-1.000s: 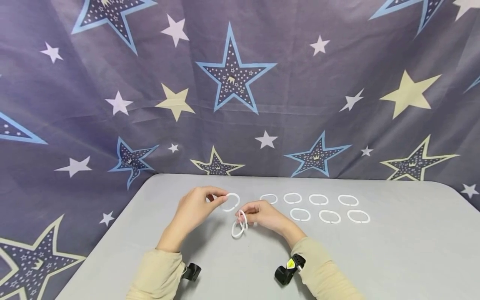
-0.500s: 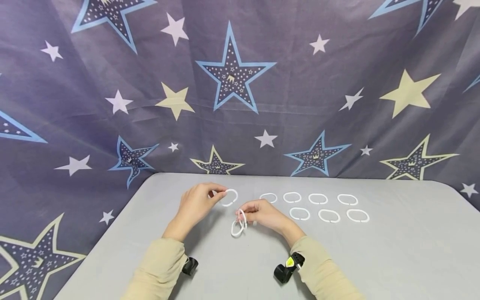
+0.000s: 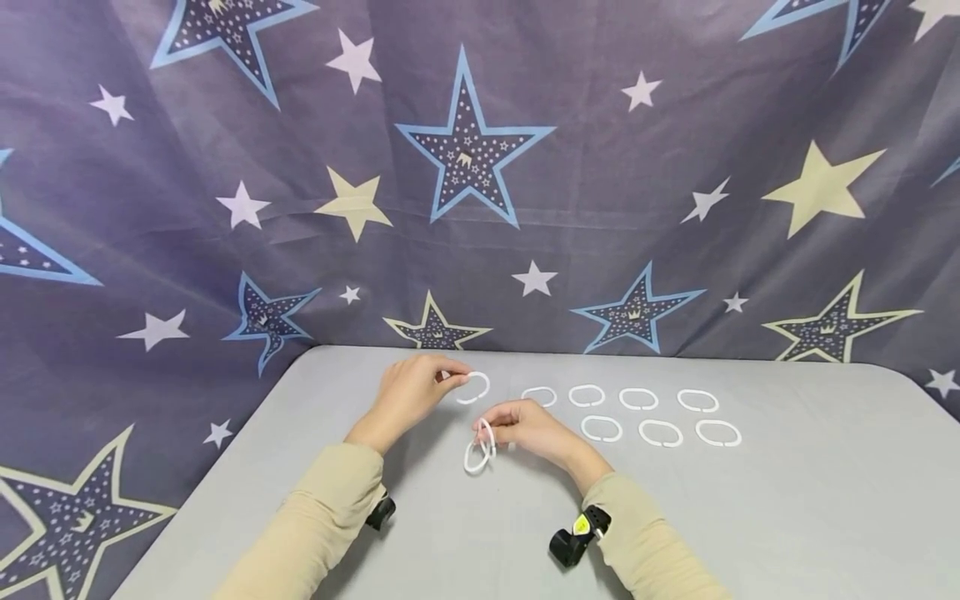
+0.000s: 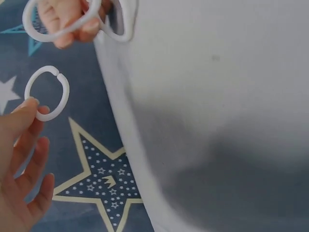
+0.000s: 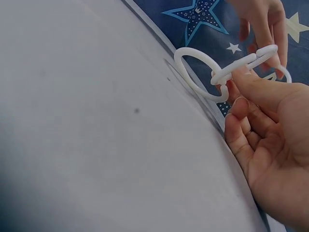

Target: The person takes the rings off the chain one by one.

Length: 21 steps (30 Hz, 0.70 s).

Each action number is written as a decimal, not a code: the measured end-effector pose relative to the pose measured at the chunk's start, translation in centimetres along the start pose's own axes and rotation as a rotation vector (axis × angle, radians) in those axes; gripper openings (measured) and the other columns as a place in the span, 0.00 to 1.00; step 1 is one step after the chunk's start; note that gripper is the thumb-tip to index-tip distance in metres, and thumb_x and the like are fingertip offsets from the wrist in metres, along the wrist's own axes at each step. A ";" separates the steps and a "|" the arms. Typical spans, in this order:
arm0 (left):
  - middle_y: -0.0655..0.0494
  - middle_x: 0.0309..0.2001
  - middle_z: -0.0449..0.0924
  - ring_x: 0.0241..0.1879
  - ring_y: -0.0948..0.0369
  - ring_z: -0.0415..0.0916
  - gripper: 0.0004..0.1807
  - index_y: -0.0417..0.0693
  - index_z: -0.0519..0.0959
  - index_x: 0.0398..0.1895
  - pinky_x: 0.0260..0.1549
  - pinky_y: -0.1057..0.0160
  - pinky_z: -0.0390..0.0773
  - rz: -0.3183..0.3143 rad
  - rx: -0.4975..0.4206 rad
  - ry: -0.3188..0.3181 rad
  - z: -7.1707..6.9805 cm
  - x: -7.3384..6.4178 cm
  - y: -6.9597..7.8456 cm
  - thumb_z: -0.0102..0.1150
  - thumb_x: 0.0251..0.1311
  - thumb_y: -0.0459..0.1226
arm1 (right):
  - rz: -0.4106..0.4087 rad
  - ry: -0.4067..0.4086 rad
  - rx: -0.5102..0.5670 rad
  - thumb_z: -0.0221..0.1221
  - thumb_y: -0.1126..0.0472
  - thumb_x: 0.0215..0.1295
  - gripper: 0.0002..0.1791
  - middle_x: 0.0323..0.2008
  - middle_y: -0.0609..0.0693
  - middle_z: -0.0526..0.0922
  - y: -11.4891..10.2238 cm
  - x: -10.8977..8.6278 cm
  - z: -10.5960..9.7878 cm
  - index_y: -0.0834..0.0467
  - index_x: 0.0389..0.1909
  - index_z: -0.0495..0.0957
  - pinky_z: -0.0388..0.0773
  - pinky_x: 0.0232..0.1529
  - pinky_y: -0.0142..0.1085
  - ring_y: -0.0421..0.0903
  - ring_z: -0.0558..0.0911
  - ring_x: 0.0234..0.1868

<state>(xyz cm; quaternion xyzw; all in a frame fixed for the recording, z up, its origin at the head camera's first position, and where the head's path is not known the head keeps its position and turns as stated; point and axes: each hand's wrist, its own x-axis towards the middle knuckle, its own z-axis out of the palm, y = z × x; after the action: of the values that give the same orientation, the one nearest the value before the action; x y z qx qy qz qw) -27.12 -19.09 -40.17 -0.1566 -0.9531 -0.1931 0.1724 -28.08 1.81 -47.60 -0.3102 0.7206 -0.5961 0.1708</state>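
Note:
My left hand (image 3: pixel 414 390) pinches a single white split ring (image 4: pixel 66 99) between thumb and index finger; the small gap in the ring shows at its top in the left wrist view. Lower and to the right, my right hand (image 3: pixel 525 427) pinches one white ring (image 5: pixel 235 68) by its side. A second white ring (image 5: pixel 186 75) is linked through that one and hangs from it, tilted. In the head view the left hand's ring is a little above the right hand, apart from the linked pair.
On the grey table (image 3: pixel 817 500), several white oval rings (image 3: pixel 660 433) lie flat in two rows to the right of the hands. A dark star-patterned cloth (image 3: pixel 570 250) hangs behind the table. Each wrist wears a small black camera (image 3: pixel 567 547).
My left hand has moved up and slightly right with its ring, lifting and then coming over toward the right hand. The right hand and its linked rings have hardly moved.

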 end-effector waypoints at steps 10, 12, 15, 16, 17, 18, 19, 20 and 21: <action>0.70 0.34 0.86 0.34 0.65 0.80 0.06 0.64 0.89 0.37 0.35 0.56 0.75 -0.019 -0.021 -0.127 1.7 2.5 -0.5 0.71 0.56 0.46 | 0.011 0.001 -0.010 0.63 0.66 0.64 0.12 0.35 0.57 0.88 0.3 0.0 0.1 0.70 0.44 0.83 0.75 0.34 0.28 0.36 0.81 0.32; 0.70 0.34 0.86 0.36 0.65 0.81 0.05 0.64 0.89 0.36 0.38 0.55 0.76 -0.027 -0.017 -0.151 2.1 2.9 -0.6 0.71 0.56 0.47 | 0.010 0.000 -0.007 0.63 0.67 0.64 0.12 0.35 0.57 0.88 0.4 0.0 0.1 0.70 0.45 0.83 0.75 0.34 0.28 0.36 0.82 0.33; 0.71 0.33 0.86 0.38 0.65 0.81 0.05 0.65 0.89 0.35 0.40 0.55 0.76 -0.040 -0.014 -0.195 2.7 3.7 -0.7 0.72 0.55 0.47 | -0.008 -0.006 -0.010 0.63 0.67 0.64 0.12 0.36 0.57 0.88 0.4 -0.1 0.0 0.70 0.45 0.82 0.75 0.34 0.28 0.36 0.82 0.33; 0.71 0.33 0.86 0.38 0.65 0.81 0.05 0.65 0.89 0.35 0.40 0.56 0.76 -0.045 -0.014 -0.211 3.0 3.9 -0.7 0.72 0.55 0.47 | -0.017 -0.005 -0.012 0.63 0.67 0.64 0.12 0.35 0.58 0.88 0.4 -0.1 0.0 0.70 0.45 0.82 0.74 0.33 0.28 0.36 0.81 0.32; 0.72 0.33 0.86 0.38 0.66 0.81 0.05 0.65 0.89 0.35 0.40 0.57 0.76 -0.047 -0.010 -0.224 3.2 4.1 -0.7 0.72 0.55 0.47 | -0.028 -0.006 -0.012 0.63 0.67 0.64 0.12 0.35 0.58 0.87 0.3 -0.1 -0.1 0.71 0.44 0.82 0.74 0.33 0.28 0.36 0.81 0.32; 0.72 0.33 0.86 0.37 0.66 0.81 0.05 0.65 0.89 0.35 0.40 0.57 0.76 -0.048 -0.007 -0.236 3.4 4.3 -0.7 0.72 0.54 0.47 | -0.031 -0.006 -0.012 0.62 0.67 0.64 0.12 0.35 0.59 0.87 0.3 -0.1 -0.1 0.71 0.44 0.82 0.74 0.32 0.27 0.36 0.81 0.32; 0.72 0.32 0.86 0.37 0.67 0.80 0.05 0.65 0.89 0.35 0.40 0.58 0.76 -0.051 -0.004 -0.248 3.7 4.5 -0.8 0.72 0.54 0.47 | -0.039 -0.009 -0.009 0.62 0.67 0.64 0.12 0.35 0.60 0.87 0.2 -0.1 -0.1 0.71 0.44 0.82 0.74 0.32 0.27 0.36 0.80 0.31; 0.73 0.32 0.86 0.36 0.68 0.80 0.05 0.65 0.89 0.34 0.39 0.59 0.75 -0.055 0.000 -0.257 3.9 4.7 -0.8 0.72 0.54 0.47 | -0.042 -0.009 -0.006 0.62 0.67 0.64 0.12 0.36 0.60 0.87 0.2 -0.1 -0.1 0.72 0.44 0.82 0.73 0.32 0.27 0.36 0.80 0.31; 0.73 0.32 0.86 0.35 0.68 0.79 0.05 0.65 0.89 0.34 0.39 0.59 0.75 -0.059 0.002 -0.264 4.1 4.8 -0.8 0.73 0.54 0.47 | -0.044 -0.007 -0.005 0.62 0.68 0.64 0.12 0.36 0.61 0.87 0.2 -0.1 -0.1 0.72 0.44 0.82 0.73 0.31 0.27 0.36 0.80 0.31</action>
<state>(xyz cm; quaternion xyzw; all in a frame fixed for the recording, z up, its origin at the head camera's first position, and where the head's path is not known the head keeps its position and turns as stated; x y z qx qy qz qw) -32.84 -16.94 -42.14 -0.1525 -0.9718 -0.1751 0.0401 -28.10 1.97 -47.81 -0.3287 0.7144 -0.5968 0.1593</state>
